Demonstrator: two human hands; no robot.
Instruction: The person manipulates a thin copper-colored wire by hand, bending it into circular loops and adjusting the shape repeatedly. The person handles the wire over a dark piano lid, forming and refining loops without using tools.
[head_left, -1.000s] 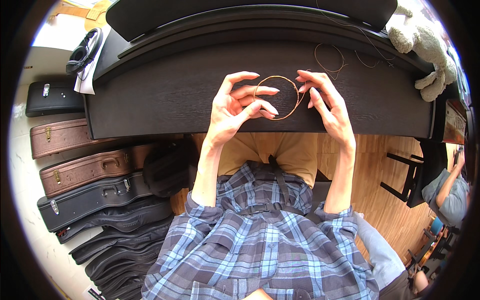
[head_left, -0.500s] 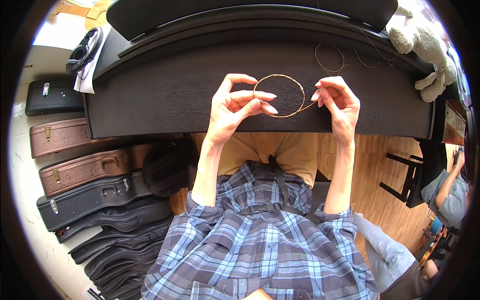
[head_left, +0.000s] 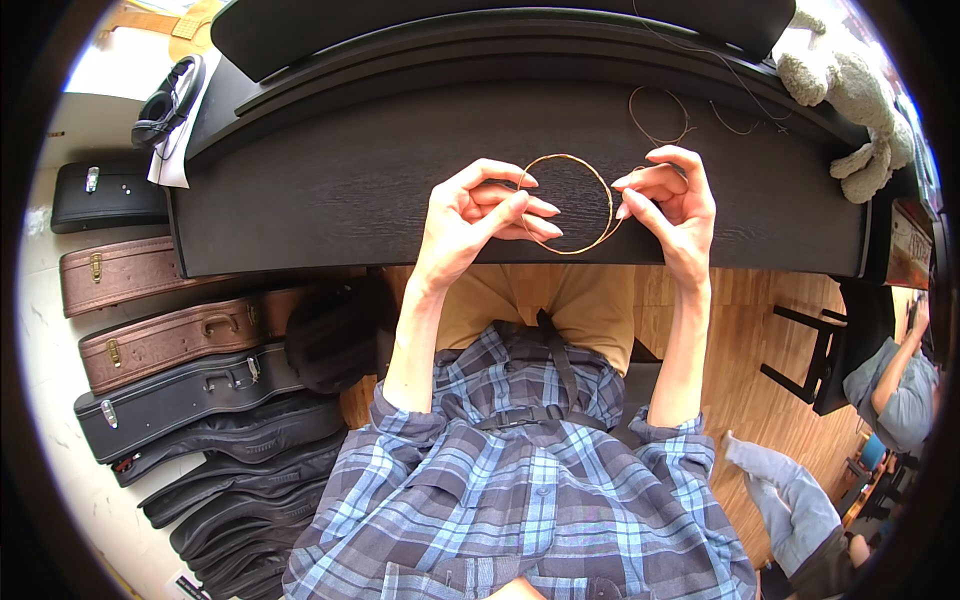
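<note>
Above a black wood-grained surface, a thin golden-brown wire, like a guitar string, is wound into a round coil [head_left: 565,156]. My left hand [head_left: 462,218] is closed on the coil's left side, thumb against the fingers. My right hand [head_left: 677,205] pinches at the coil's right side with thumb and index finger, the other fingers curled. The wire's end there is hard to make out. Beyond my right hand, a loose wire loop [head_left: 632,108] and a short curved piece of wire [head_left: 732,128] lie on the black surface [head_left: 330,190].
A grey plush toy [head_left: 865,95] sits at the far right. Black headphones [head_left: 165,108] and white paper [head_left: 172,165] lie at the far left. Instrument cases [head_left: 170,335] line the left floor. On the right are a black stool [head_left: 812,350] and other people, including a grey-blue sleeve [head_left: 885,370].
The coil has shifted slightly right and down. My right hand has moved in from the pulled-out wire end to the coil's side. Another person's leg at lower right has shifted.
</note>
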